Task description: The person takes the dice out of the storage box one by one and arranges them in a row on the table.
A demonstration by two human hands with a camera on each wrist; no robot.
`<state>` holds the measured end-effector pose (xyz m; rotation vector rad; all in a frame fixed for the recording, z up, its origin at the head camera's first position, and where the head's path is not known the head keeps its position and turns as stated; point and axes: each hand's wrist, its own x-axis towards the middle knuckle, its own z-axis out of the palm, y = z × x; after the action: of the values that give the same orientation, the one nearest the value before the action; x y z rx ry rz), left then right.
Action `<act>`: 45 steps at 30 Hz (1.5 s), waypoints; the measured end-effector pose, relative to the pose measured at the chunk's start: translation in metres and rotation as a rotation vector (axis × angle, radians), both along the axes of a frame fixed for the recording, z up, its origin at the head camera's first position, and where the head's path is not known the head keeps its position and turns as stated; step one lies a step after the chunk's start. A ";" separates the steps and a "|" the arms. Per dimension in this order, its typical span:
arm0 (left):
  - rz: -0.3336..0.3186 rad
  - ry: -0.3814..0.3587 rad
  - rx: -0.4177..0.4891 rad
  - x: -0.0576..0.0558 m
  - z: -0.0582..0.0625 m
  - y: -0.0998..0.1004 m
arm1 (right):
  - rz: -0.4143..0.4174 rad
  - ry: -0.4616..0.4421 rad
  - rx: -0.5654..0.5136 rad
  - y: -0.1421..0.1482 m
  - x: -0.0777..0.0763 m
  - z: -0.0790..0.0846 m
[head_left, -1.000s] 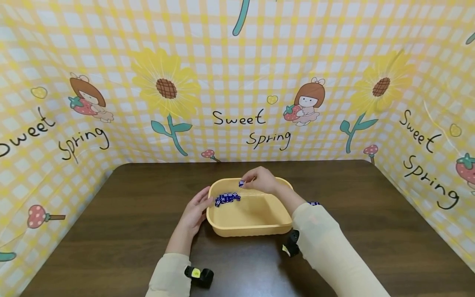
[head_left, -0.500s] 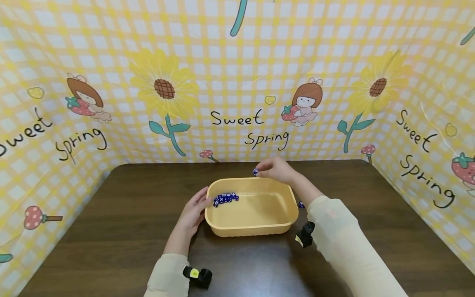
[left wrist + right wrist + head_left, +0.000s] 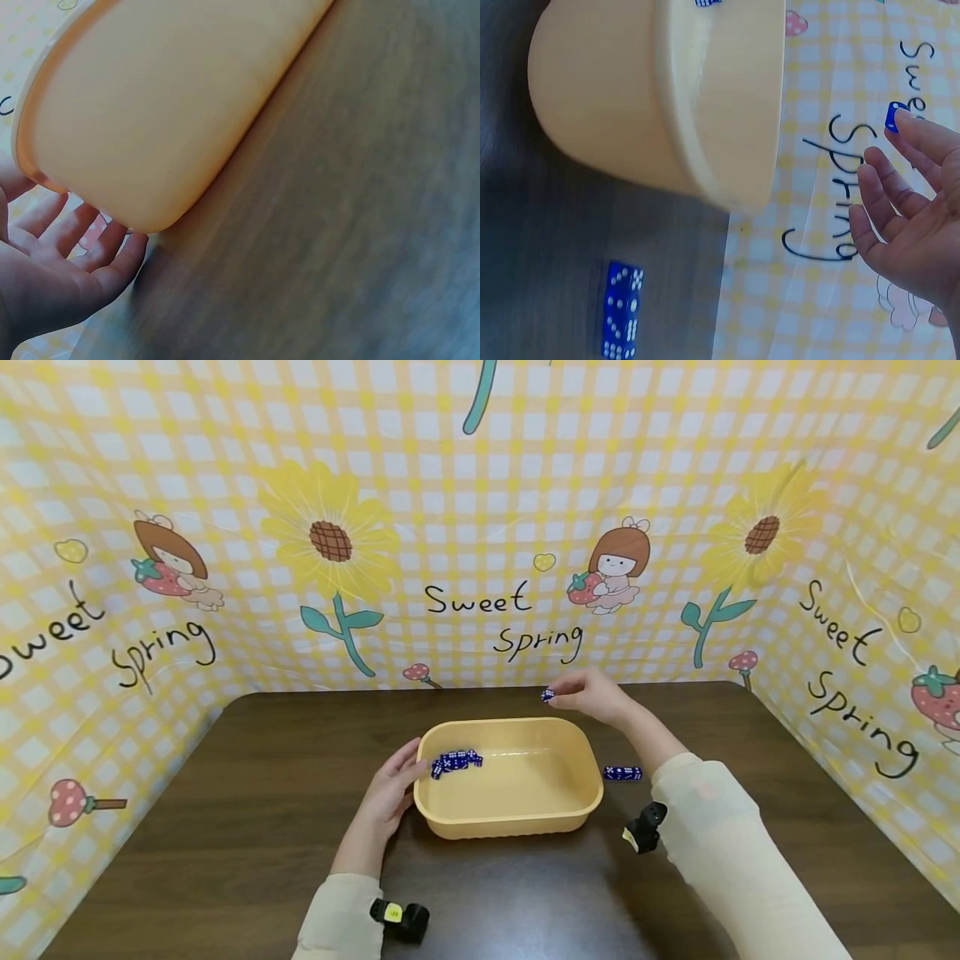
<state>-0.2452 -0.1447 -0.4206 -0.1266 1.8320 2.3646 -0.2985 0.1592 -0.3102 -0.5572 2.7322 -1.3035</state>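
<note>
A shallow yellow plastic tub (image 3: 510,828) stands on the dark table. My left hand (image 3: 390,789) grips its left side, thumb over the rim and fingers along the outer wall; in the left wrist view the fingertips (image 3: 135,238) touch the wall. Behind the tub's back right corner, my right hand (image 3: 596,697) pinches one blue die (image 3: 548,695) with white pips between thumb and index finger. The right wrist view shows this die (image 3: 895,118) at the fingertips, the other fingers loosely bent. Inside the tub, several blue dice (image 3: 456,762) lie clustered at the left.
To the right of the tub, a short row of blue dice (image 3: 622,773) lies on the wood-grain table (image 3: 750,827). A yellow-checked cloth (image 3: 480,527) with printed flowers hangs around the back and sides.
My right hand has carried the die from above the tub to behind its back right, moving rightward and away. The dice row at the right is now uncovered. The left hand stays put.
</note>
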 end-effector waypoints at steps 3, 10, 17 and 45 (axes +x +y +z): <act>0.002 0.002 0.004 0.000 -0.001 0.000 | -0.007 0.003 -0.016 0.011 0.001 -0.001; 0.007 0.008 0.011 -0.001 -0.002 -0.001 | -0.052 0.017 -0.058 0.039 0.000 -0.012; 0.003 0.002 0.007 0.001 -0.001 -0.001 | -0.083 0.030 -0.022 0.067 0.006 -0.023; 0.009 0.016 -0.001 0.001 -0.001 -0.001 | -0.114 0.042 0.130 0.133 0.042 -0.074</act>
<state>-0.2442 -0.1455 -0.4212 -0.1167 1.8434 2.3769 -0.2560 0.2922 -0.3847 -0.4292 2.8951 -1.1374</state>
